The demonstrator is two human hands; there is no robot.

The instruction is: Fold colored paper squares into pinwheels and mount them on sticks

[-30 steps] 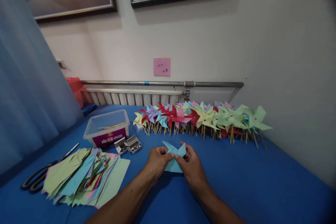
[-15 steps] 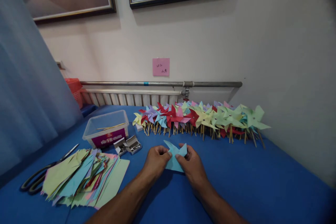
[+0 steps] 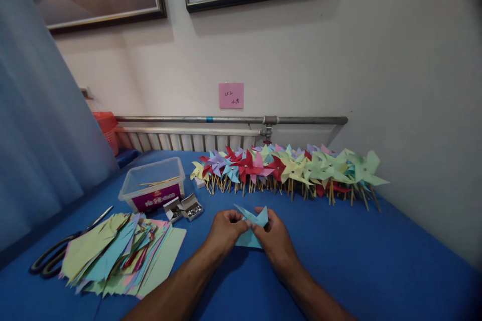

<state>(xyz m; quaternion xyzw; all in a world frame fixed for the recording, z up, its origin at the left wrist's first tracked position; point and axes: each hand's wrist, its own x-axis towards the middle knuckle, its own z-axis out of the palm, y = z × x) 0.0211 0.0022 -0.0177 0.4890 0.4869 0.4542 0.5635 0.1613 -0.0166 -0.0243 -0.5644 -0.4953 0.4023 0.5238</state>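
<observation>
Between my hands is a light blue paper pinwheel, partly folded, with two pointed blades rising at its top. My left hand pinches its left side between thumb and fingers. On the other side my right hand grips it, thumb near the middle and fingers behind. Both thumbs almost meet at the centre, and they hide whatever lies under them. Left of my forearm lies a fanned stack of cut coloured paper. Two small open boxes of metal pins sit just beyond my left hand.
A clear plastic tub holding thin sticks stands at the back left. Black-handled scissors lie beside the paper stack. Finished pinwheels on sticks are massed along the wall side of the blue table. A radiator runs behind.
My thumbs have drawn closer together at the pinwheel's centre. The top blades have dipped and folded inward slightly. Everything else on the table stays where it was.
</observation>
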